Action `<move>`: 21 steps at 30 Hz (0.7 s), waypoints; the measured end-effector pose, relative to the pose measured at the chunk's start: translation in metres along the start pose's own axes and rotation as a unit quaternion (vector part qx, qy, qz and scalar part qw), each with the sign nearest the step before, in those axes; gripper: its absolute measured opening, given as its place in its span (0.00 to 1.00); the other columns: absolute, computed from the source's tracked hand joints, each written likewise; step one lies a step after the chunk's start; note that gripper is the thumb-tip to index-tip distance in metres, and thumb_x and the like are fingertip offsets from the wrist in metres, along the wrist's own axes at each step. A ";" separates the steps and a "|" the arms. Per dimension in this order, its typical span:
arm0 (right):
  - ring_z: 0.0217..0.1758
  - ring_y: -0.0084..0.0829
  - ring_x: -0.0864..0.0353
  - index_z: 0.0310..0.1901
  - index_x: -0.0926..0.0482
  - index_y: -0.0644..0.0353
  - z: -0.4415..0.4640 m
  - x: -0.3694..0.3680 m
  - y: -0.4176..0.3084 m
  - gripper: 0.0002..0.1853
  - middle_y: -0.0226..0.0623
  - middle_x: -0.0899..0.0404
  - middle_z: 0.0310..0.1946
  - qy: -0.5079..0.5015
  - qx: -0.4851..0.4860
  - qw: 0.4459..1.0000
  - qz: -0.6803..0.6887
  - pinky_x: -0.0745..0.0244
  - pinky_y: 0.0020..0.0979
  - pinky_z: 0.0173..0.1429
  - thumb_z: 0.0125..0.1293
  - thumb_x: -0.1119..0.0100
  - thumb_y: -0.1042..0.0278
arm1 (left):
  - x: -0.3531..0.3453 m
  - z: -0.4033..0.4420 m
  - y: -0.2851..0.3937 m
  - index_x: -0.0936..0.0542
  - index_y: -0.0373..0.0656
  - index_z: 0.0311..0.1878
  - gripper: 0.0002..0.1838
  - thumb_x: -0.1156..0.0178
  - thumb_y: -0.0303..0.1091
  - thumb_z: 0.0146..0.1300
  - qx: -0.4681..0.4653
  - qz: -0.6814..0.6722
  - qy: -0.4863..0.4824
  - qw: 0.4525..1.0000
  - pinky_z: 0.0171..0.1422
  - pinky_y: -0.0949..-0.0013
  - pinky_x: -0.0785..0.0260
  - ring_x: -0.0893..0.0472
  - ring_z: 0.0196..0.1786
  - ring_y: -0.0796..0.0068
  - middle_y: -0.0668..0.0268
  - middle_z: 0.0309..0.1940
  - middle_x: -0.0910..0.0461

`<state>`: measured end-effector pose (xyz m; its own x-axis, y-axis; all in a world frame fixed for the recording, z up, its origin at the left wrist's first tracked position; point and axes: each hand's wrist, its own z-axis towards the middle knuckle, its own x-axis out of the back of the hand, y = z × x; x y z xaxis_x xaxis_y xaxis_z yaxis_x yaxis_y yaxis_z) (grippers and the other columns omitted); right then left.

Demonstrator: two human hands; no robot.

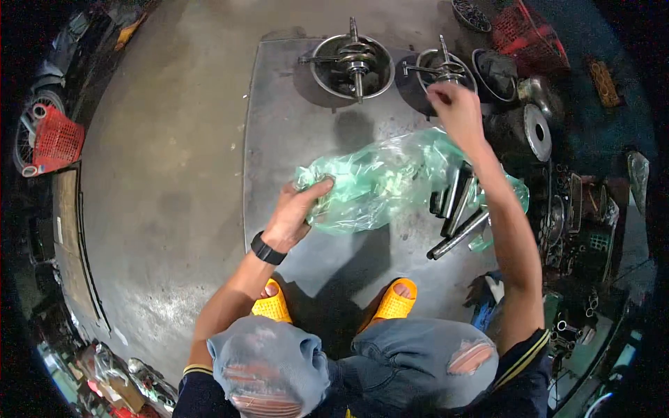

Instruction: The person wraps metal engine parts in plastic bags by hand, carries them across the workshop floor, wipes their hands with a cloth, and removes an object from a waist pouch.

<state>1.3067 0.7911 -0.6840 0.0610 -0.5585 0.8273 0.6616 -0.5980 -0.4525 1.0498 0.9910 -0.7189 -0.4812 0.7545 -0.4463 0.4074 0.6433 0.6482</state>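
Note:
My left hand, with a black band on its wrist, is closed around the gathered left end of a green translucent plastic bag. The bag stretches out to the right above the floor mat. My right hand is raised past the bag's upper right part, beside the right-hand crankshaft. Its fingers are curled together; whatever they may pinch is hidden. Several dark metal tubes lie below my right forearm, partly against the bag's right end.
Another crankshaft rests in a metal bowl at the back. To the right are a red crate, a disc-shaped metal part and cluttered machine parts. A red basket stands far left. My feet wear yellow sandals.

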 end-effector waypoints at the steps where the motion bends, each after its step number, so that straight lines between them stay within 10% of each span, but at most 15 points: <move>1: 0.35 0.39 0.18 0.37 0.17 0.63 0.012 -0.010 0.029 0.07 0.43 0.19 0.33 0.012 0.021 0.996 -0.084 0.25 0.33 0.40 0.58 0.41 0.73 | 0.002 0.002 0.001 0.23 0.37 0.52 0.17 0.38 0.33 0.62 0.025 0.004 -0.002 1.000 0.38 0.72 0.26 0.20 0.41 0.78 0.67 0.44 0.20; 13: 0.51 0.39 0.26 0.33 0.18 0.57 0.088 -0.088 0.119 0.07 0.39 0.23 0.42 -0.052 0.133 0.897 -0.419 0.32 0.40 0.53 0.53 0.41 0.69 | 0.003 0.006 -0.001 0.23 0.34 0.51 0.14 0.40 0.29 0.64 0.061 -0.062 0.014 0.996 0.45 0.74 0.27 0.21 0.43 0.78 0.66 0.44 0.20; 21: 0.42 0.53 0.19 0.40 0.17 0.61 0.101 -0.003 0.106 0.20 0.55 0.19 0.34 0.077 -0.219 0.952 -0.200 0.25 0.45 0.50 0.52 0.39 0.54 | 0.004 0.010 -0.010 0.23 0.34 0.51 0.15 0.39 0.31 0.64 0.046 -0.092 0.021 0.994 0.46 0.72 0.26 0.21 0.44 0.77 0.65 0.43 0.20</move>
<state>1.4523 0.7880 -0.7009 -0.2635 -0.2942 0.9187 0.2319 -0.9437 -0.2357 1.0518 0.9888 -0.7337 -0.5860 0.6173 -0.5250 0.3777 0.7812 0.4970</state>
